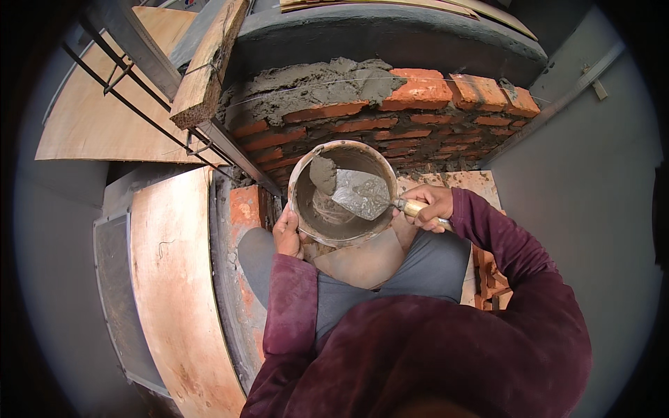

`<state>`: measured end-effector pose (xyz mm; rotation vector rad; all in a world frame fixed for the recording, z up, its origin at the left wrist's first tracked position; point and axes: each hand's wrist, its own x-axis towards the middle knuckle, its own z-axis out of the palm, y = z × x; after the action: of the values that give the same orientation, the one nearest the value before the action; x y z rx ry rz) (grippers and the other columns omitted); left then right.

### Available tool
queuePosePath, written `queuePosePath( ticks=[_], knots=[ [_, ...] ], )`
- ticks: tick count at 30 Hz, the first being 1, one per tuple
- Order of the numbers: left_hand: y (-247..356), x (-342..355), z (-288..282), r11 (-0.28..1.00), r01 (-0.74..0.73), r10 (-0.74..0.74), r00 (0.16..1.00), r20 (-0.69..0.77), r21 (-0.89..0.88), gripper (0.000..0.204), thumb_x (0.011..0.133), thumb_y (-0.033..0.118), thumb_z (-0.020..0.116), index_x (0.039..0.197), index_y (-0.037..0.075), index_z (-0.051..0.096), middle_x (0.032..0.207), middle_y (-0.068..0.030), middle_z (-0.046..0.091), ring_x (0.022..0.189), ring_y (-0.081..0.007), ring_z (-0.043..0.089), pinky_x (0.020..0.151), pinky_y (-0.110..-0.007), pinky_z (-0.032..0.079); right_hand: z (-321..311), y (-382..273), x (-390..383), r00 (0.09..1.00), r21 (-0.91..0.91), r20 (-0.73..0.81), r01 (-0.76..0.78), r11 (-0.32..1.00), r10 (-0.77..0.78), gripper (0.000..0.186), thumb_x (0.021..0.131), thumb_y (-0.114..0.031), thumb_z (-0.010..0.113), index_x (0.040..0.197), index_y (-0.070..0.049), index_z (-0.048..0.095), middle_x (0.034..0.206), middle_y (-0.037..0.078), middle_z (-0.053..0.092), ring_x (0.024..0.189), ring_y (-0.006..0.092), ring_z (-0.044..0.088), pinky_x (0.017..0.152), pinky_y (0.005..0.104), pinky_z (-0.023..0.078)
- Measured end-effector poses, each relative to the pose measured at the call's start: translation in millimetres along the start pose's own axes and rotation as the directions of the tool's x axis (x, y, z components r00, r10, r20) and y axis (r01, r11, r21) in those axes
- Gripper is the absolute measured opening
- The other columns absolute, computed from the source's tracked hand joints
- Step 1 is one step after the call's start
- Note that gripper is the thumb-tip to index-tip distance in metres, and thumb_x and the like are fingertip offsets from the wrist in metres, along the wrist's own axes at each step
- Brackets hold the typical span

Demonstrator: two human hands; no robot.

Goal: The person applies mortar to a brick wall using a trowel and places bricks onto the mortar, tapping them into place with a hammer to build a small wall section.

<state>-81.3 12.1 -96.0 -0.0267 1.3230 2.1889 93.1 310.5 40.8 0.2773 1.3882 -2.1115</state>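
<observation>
My right hand (428,207) is closed round the wooden handle of a trowel (362,195). The trowel's blade, smeared with wet mortar, reaches into a round bucket (303,230). A lump of grey mortar (323,174) clings near the blade's tip, against the bucket's inner wall; little mortar shows at the bottom. With my left hand (286,232) I grip the bucket's near left side, fingers partly hidden by its rim. Beyond the bucket runs a brick wall (418,129), its top left covered by a thick bed of wet mortar (313,87).
A string line (334,81) stretches along the wall's top. At left stand a rough timber post (205,66) and steel bars (122,97). Plywood sheets (171,279) lie left of me, and loose bricks (491,279) lie by my right leg. A grey wall (592,174) rises at right.
</observation>
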Motion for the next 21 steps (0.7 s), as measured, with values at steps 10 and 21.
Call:
queuePosePath(
  ticks=[10, 21],
  knots=[
    [-16.9, 15.0, -13.7, 0.99, 0.054, -0.054, 0.999, -0.009, 0.134, 0.04, 0.104, 0.02, 0.045, 0.141, 0.003, 0.046, 0.109, -0.0025, 0.068, 0.065, -0.0005, 0.059, 0.045, -0.013, 0.044, 31.5, -192.3, -49.3, 0.733, -0.946, -0.206, -0.32, -0.061, -0.648, 0.042, 0.079, -0.015, 0.065, 0.116, 0.0, 0.053, 0.093, 0.017, 0.061, 0.087, 0.0337, 0.063, 0.078, 0.0424, 0.052],
    [-11.0, 14.6, -12.1, 0.996, 0.063, -0.055, 0.991, -0.121, 0.063, 0.039, 0.104, 0.018, 0.043, 0.141, 0.003, 0.046, 0.118, -0.0061, 0.065, 0.088, -0.011, 0.067, 0.068, -0.022, 0.057, 52.3, -126.8, -75.7, 0.634, -0.929, -0.371, -0.255, 0.269, -0.678, 0.019, 0.08, -0.013, 0.059, 0.093, -0.001, 0.054, 0.071, 0.013, 0.057, 0.058, 0.0271, 0.059, 0.057, 0.0375, 0.047]
  ],
)
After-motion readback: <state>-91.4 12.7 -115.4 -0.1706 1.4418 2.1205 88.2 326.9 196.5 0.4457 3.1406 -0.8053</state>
